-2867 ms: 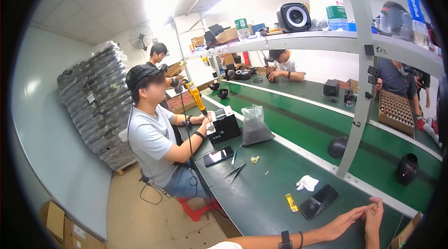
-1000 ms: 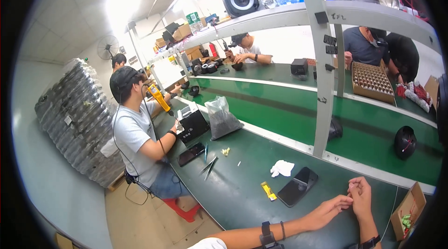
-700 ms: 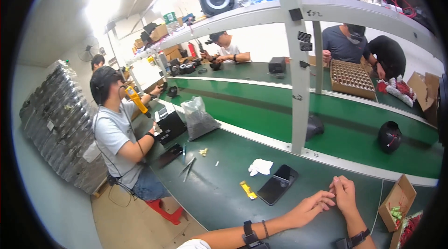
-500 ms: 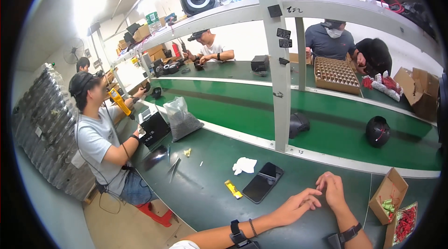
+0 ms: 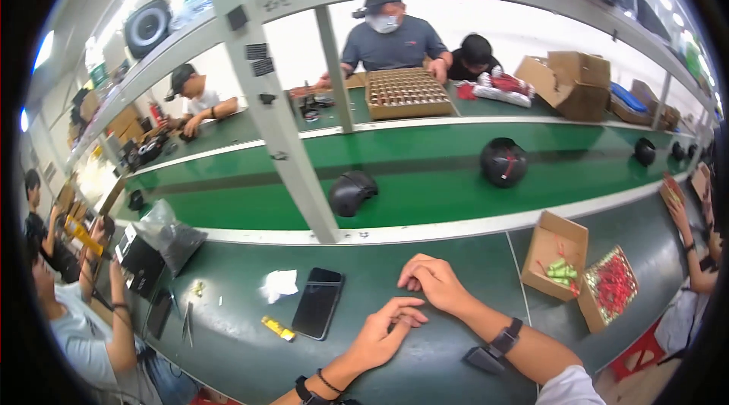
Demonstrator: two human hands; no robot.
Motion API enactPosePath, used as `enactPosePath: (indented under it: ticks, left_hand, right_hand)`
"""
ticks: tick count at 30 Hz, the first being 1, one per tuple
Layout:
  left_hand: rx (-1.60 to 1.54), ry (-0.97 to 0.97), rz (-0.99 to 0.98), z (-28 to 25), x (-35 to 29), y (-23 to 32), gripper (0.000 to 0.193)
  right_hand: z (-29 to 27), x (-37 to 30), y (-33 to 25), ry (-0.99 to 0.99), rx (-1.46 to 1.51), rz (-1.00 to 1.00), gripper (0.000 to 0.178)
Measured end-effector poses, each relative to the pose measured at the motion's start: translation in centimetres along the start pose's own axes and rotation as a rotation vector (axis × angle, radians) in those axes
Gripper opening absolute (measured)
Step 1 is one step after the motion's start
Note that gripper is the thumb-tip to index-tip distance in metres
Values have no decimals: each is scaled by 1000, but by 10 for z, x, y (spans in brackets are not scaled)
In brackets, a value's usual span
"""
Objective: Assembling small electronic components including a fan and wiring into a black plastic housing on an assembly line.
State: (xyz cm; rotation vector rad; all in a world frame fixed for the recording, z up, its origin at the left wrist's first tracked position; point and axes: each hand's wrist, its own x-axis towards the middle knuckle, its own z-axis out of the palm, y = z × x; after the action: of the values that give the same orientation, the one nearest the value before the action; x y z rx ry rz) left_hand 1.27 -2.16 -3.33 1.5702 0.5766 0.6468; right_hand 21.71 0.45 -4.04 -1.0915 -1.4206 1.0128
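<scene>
Head view: both hands are over the near part of the green table [image 5: 448, 367]. The left hand [image 5: 383, 335] is loosely open, fingers slightly bent; nothing is seen in its grasp. The right hand [image 5: 439, 282] lies just beyond it, back uppermost, fingers curled under. Its palm and fingertips are hidden, so whether it has hold of anything cannot be told.

The dark smartphone [image 5: 319, 305] lies flat on the table, near and to the left of the left hand, not touched by it; a reflection crosses its upper part. Just beside it are a small yellow item [image 5: 279, 329], its kind too small to make out, and a crumpled white tissue [image 5: 281, 285], its folds partly lost in glare.

To the right of the right hand, well apart, stands an open carton [image 5: 553, 244] containing green and red parts. Beside it, a shallow box [image 5: 592, 310] contains red pieces, too densely packed to separate.

On the left, a plastic bag [image 5: 168, 234] of dark material partly covers a black box [image 5: 141, 262]. The co-worker [image 5: 72, 329] there is cut off by the dark rim. Beyond the post [image 5: 277, 131], on the green belt [image 5: 425, 207], sit black rounded shells [image 5: 503, 163].
</scene>
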Motion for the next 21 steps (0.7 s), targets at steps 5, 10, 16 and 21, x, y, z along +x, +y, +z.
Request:
enactPosePath:
  ticks: [5, 10, 16, 21]
  left_hand:
    - [-1, -35, -21, 4, 7, -2, 32]
    - [13, -22, -20, 6, 4, 2, 29]
    - [64, -12, 4, 6, 4, 7, 30]
    - [85, -18, 34, 4, 4, 6, 30]
  right_hand:
    - [-11, -5, 3, 41, 57, 55, 38]
    - [-8, -7, -3, 22, -73, 28, 35]
    - [-3, -6, -2, 55, -70, -3, 27]
    - [-3, -4, -7, 40, -123, 12, 26]
